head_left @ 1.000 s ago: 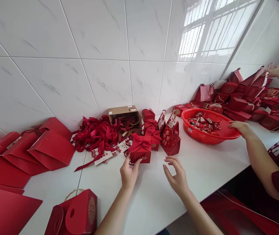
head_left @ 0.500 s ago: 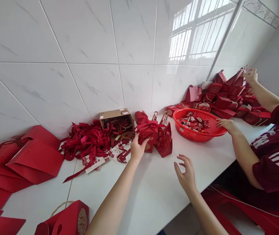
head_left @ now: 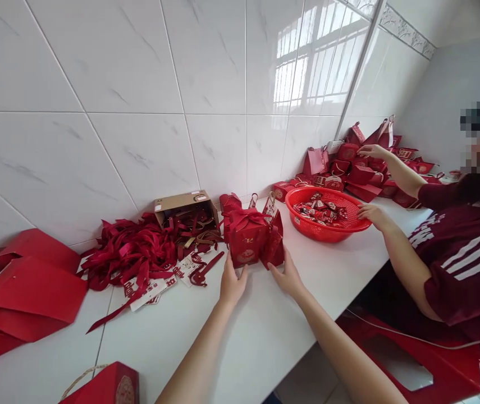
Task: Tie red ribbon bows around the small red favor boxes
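Note:
A red gift box (head_left: 245,241) with a ribbon bow on top stands on the white counter (head_left: 265,331) among other small red boxes. My left hand (head_left: 231,285) grips its lower left side, fingers against the front. My right hand (head_left: 287,276) holds the bottom corner of a red gift bag (head_left: 275,248) with a paper tag, right beside the box. Both hands flank the cluster from the near side.
A pile of red ribbons (head_left: 134,252), an open cardboard box (head_left: 183,202) and printed tags (head_left: 147,289) lie to the left. Flat red bags (head_left: 29,292) are further left. A red basket (head_left: 328,233) of sweets stands right, with a co-worker's hand (head_left: 370,213) on it. Finished bags (head_left: 361,168) are stacked beyond.
My left hand carried the bow-topped box back and set it among the other boxes. My right hand came in from the open counter to the bag. The view turned right.

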The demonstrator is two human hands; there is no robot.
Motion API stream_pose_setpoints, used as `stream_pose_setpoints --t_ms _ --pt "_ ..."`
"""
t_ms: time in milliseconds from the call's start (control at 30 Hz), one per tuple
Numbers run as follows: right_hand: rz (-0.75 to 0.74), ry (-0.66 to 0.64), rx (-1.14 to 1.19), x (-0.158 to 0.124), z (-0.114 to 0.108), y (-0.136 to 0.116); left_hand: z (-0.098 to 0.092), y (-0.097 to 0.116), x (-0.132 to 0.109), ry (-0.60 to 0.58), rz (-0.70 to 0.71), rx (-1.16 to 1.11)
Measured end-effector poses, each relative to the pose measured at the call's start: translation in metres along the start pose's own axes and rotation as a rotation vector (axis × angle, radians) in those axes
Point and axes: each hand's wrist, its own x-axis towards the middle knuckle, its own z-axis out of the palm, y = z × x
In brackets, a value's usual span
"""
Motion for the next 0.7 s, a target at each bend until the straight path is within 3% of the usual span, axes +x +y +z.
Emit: stream_pose_setpoints --t_ms 133,333,500,700 --pt "0.078 0.027 0.033 -0.008 -0.002 0.0 -0.014 0.002 -0.011 0.007 0.08 0.124" --pt "0.093 0.124 0.084 -0.062 -0.02 -0.024 -0.066 -0.017 0.0 0.181 -0.017 0.418" --pt "-0.049 0.104 0.133 -0.115 -0.012 -0.052 -0.078 -0.023 -0.008 0.08 -0.017 0.524" --pt "-0.081 -0.076 0.11 -0.141 0.004 -0.06 -0.08 -0.008 -0.039 -0.024 0.007 0.515"
